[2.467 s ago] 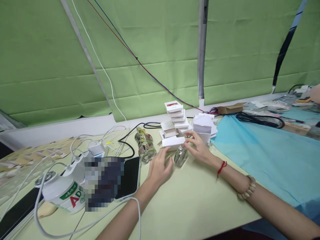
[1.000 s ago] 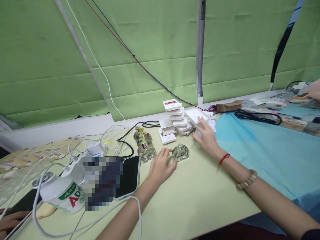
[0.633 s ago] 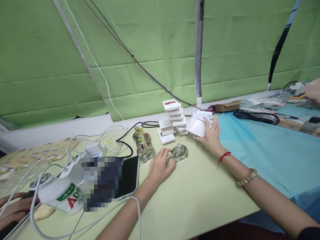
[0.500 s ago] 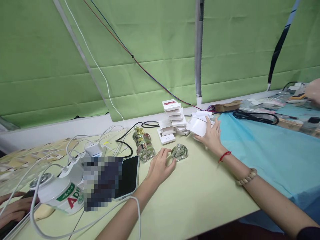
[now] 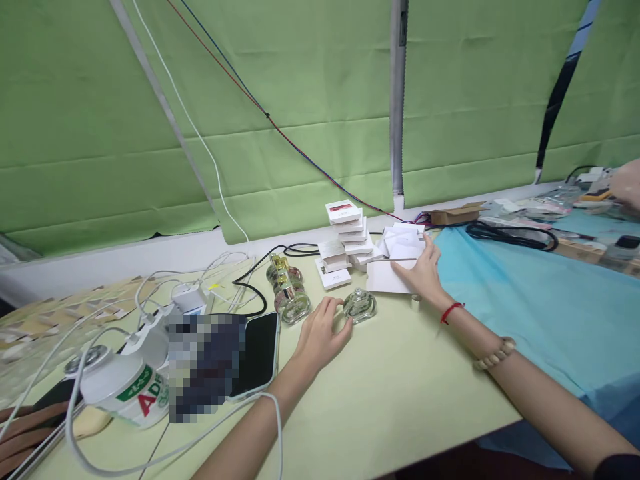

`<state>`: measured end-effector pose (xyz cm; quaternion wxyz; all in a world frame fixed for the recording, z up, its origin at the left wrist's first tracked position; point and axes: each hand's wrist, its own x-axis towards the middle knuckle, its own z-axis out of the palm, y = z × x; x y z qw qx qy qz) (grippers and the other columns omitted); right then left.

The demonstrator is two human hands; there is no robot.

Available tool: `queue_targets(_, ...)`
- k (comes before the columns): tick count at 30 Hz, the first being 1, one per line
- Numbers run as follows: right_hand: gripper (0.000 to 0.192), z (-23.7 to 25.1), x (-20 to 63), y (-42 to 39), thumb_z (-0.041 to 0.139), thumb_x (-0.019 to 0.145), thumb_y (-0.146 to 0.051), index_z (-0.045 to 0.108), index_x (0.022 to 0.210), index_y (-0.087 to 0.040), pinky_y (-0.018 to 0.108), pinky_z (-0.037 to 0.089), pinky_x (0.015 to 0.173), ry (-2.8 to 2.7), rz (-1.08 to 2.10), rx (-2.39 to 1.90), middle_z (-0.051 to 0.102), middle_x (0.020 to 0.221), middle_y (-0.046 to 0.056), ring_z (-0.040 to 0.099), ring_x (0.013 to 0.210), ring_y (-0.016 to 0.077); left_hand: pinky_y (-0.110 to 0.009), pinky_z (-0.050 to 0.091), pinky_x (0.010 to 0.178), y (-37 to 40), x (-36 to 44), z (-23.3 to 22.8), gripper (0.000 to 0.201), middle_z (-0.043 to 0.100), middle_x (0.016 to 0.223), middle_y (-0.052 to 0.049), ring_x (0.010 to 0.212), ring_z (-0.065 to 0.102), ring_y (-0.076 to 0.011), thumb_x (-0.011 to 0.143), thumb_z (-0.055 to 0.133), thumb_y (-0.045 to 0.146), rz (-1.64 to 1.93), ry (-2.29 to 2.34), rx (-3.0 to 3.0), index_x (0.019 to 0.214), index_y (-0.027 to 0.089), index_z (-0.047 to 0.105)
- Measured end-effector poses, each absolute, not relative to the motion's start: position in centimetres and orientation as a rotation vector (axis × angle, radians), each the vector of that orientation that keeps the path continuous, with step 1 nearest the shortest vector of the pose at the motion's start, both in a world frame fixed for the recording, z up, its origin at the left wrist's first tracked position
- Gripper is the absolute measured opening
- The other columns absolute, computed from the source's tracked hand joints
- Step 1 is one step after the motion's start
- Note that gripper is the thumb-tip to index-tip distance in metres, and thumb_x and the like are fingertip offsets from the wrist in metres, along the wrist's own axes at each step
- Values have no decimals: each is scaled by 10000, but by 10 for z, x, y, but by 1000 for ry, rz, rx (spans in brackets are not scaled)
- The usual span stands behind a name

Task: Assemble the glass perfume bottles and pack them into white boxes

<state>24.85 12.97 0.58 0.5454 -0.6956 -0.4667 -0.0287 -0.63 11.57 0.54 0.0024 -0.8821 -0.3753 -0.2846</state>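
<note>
My left hand (image 5: 324, 333) rests on the table with thumb and fingertips closed against the left edge of a clear glass perfume bottle (image 5: 359, 307), which stands without a cap. In my right hand (image 5: 424, 270) is a flat white piece of card or folded box (image 5: 385, 277), pinched at its right side just behind the bottle. Below that hand stands a small pale cylinder (image 5: 415, 302), perhaps a cap. Left of the bottle is a row of perfume bottles (image 5: 294, 305) with gold tops. White boxes (image 5: 350, 230) are stacked behind, beside loose white cards (image 5: 403, 240).
A phone (image 5: 255, 353), a white bottle with green and red print (image 5: 127, 387), a power strip and cables lie on the left. Another person's hand (image 5: 30, 427) is at the lower left. Blue sheeting (image 5: 525, 307) covers the right side, with a black cable (image 5: 510, 235) on it.
My right hand has drawn the white card forward off the loose pile and tilted it lower, toward the bottle. The small pale cylinder has come into clearer view. My left hand stays put.
</note>
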Motion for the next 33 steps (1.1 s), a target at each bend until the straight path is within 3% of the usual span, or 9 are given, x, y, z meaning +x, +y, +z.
queue_targets(4,983,8,246,126,675,586,-419,142,1364,-145,461,382,941,-1129,43,-1733,322,1305,213,343,1226,347,-296,451,732,116,-6,5,236,568,1008,-22,894,585,-181,824,475,311,-883,-1193,-2776,1039,217,448)
queue_targets(8,910,13,242,121,654,599,-400,186,1350,-193,429,403,912,-1184,84,-1848,403,1292,153,413,1187,317,-298,450,727,115,-6,5,235,566,1006,-22,883,586,-181,829,465,316,-876,-1201,-2776,1044,220,447)
queue_targets(14,816,16,242,120,592,660,-402,219,1342,-153,404,405,891,-1207,103,-1871,427,1289,167,427,1175,323,-297,446,729,114,-7,7,230,569,1010,-24,888,585,-181,832,458,311,-882,-1202,-2791,1044,222,447)
queue_targets(20,860,7,253,128,648,596,-408,244,1316,-168,386,416,880,-1152,162,-1831,458,1265,155,464,1132,280,-295,440,738,114,-6,7,222,565,1015,-26,895,580,-179,843,442,313,-862,-1225,-2809,1043,217,439)
queue_targets(28,869,9,253,126,651,610,-440,252,1327,-153,357,440,786,-1079,137,-1700,569,1077,120,558,948,254,-296,432,777,111,-5,4,215,556,994,-24,917,563,-179,833,460,339,-861,-1226,-2827,1006,212,442)
queue_targets(33,746,11,250,124,647,616,-448,389,1243,-135,341,433,760,-1050,35,-1664,579,1079,125,548,930,246,-299,435,786,111,-5,3,213,557,982,-24,907,563,-179,830,461,336,-867,-1211,-2836,997,204,447)
